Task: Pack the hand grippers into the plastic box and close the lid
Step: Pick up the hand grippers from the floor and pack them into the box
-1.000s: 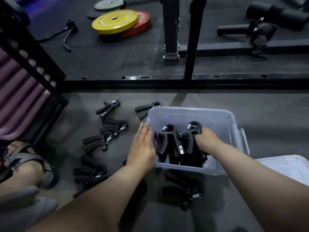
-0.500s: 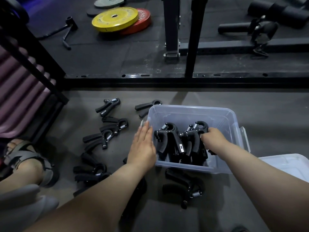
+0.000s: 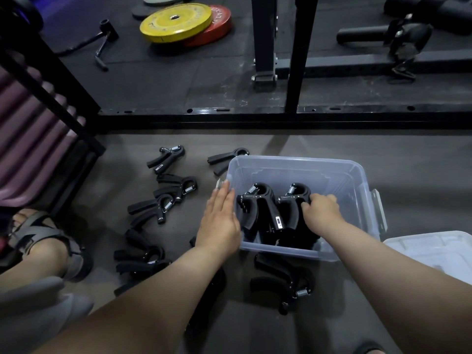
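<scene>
Packing is midway: right hand (image 3: 322, 213), fingers curled round a black spring-loaded hand gripper (image 3: 292, 204), has settled it upright inside the clear plastic box (image 3: 357, 178); left hand (image 3: 219, 218) stays flat against its wall. Loose grippers (image 3: 163, 205) await on the floor (image 3: 413, 162).

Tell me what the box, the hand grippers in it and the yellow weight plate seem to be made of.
Box: translucent, slightly frosted plastic; its contents show through the walls.
Hand grippers: matte black, probably hard plastic with rubbery handles; springs look like bright coiled steel.
Yellow weight plate: likely rubber-coated, dull sheen, with a metal-looking centre ring.
</scene>
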